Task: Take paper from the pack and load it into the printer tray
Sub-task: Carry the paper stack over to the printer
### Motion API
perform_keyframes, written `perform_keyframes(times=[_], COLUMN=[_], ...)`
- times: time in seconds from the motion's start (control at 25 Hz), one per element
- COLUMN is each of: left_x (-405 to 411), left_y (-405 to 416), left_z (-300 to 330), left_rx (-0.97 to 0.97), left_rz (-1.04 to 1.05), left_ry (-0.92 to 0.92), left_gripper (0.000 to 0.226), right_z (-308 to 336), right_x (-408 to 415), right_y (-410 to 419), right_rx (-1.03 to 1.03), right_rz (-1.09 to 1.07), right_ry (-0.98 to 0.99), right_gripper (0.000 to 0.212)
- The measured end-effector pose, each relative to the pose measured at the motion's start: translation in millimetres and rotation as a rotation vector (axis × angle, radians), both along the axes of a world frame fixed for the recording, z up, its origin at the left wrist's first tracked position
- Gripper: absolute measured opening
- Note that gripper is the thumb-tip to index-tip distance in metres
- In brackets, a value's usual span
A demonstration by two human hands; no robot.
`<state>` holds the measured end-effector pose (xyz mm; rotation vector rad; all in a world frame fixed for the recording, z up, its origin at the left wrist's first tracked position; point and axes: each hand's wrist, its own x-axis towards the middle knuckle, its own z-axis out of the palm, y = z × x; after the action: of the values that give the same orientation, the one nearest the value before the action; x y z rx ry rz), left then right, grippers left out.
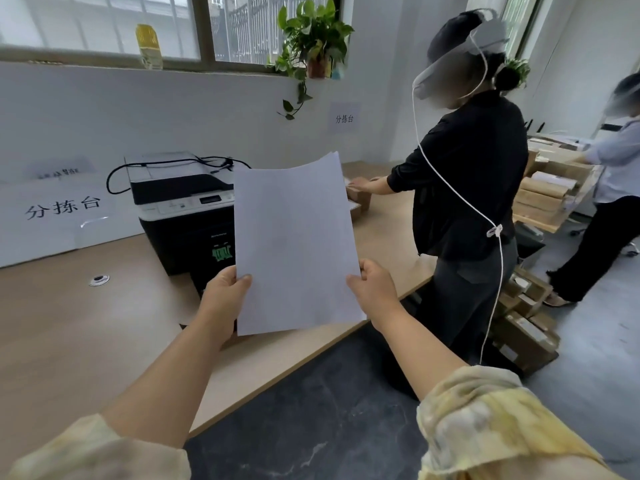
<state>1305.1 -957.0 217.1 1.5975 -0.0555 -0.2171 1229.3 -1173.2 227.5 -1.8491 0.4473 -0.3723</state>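
Observation:
A thin stack of white paper (294,244) is held upright in the air in front of me, its top edge curling slightly. My left hand (223,299) grips its lower left edge and my right hand (375,289) grips its lower right edge. Behind the sheets stands a black and white printer (180,202) on the wooden table (86,334). The paper hides the printer's right side and most of its front. A dark part juts out low at the printer's front (197,284); I cannot tell if it is the tray. No paper pack is in view.
A person in black (467,188) stands at the table's right end, a hand on small cardboard boxes (360,199). Another person (613,188) stands farther right by shelves of stacked boxes (543,192). More boxes (523,327) lie on the floor. A black cable (114,178) loops left of the printer.

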Motion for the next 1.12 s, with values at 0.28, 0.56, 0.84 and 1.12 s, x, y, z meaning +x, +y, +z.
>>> perform_keyframes(times=[0.28, 0.56, 0.84, 1.12], left_x=[65.7, 88.1, 108.1, 127.5], left_y=[-15.1, -12.2, -29.4, -54.7], left_z=[-11.0, -35.6, -66.2, -91.7], left_rx=[-0.035, -0.061, -0.064, -0.122], left_rz=[0.037, 0.13, 0.2, 0.303], left_ry=[0.001, 0.024, 0.05, 0.062], left_gripper=[0.024, 0.025, 0.027, 0.021], right_z=[-10.1, -30.6, -62.4, -85.3], right_x=[66.5, 111.5, 146.9, 191.0], right_y=[-16.9, -19.6, -40.2, -70.6], right_rx=[0.019, 0.019, 0.047, 0.048], right_rz=[0.043, 0.124, 0.202, 0.329], right_ry=[-0.003, 0.016, 0.041, 0.066], right_gripper=[0.017, 0.018, 0.016, 0.01])
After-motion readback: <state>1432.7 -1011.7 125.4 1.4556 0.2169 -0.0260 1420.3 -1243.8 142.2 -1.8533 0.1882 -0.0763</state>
